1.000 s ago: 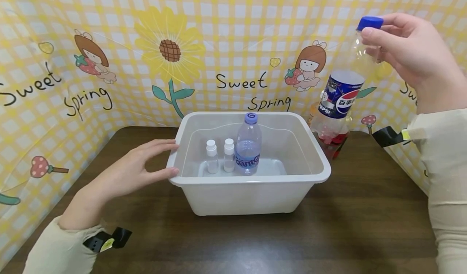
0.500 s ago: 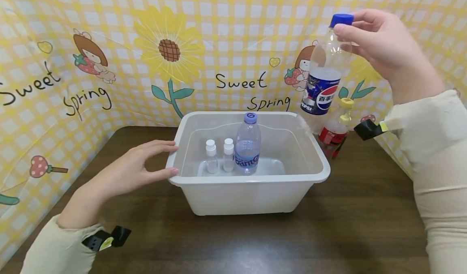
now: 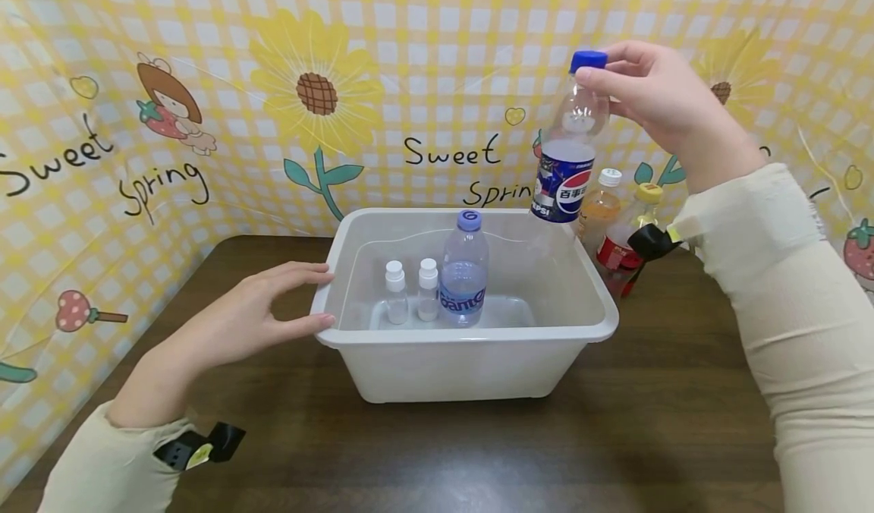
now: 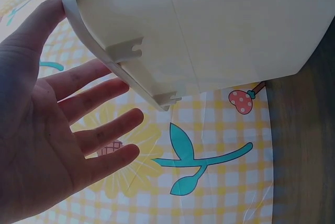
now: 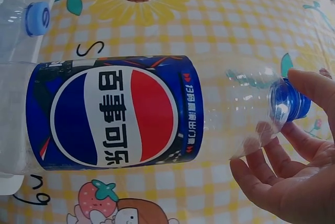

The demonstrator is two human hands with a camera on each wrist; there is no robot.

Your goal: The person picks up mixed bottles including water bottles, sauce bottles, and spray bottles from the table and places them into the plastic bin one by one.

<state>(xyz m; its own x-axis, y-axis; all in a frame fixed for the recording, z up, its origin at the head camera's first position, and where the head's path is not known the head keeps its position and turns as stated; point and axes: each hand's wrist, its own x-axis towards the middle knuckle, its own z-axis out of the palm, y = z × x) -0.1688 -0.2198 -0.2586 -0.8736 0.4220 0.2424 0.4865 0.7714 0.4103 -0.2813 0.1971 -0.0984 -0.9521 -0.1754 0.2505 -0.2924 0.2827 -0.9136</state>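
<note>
My right hand (image 3: pixel 655 92) pinches a clear Pepsi bottle (image 3: pixel 565 183) by its neck, just under the blue cap (image 5: pixel 293 100). The bottle leans slightly and hangs over the right part of a pale grey plastic tub (image 3: pixel 454 369); its lower end overlaps the tub's back right wall in the head view. In the left wrist view, the thumb and fingertips of my left hand (image 4: pixel 63 124) touch the tub's rim, with the fingers fairly straight. Inside the tub stand a purple-capped water bottle (image 3: pixel 464 278) and two small white-capped bottles (image 3: pixel 396 293) (image 3: pixel 428 291).
Behind the tub's right end stand a white-capped bottle with orange drink (image 3: pixel 602 202) and a yellow-capped bottle with a red label (image 3: pixel 621 247). A dark wooden table (image 3: pixel 437 452) bears everything. A yellow checked cloth (image 3: pixel 423 58) hangs around the back and sides.
My right hand has carried the Pepsi bottle leftward from beyond the tub's right side to over it, lowering it slightly lately. My left hand has stayed at the rim.
</note>
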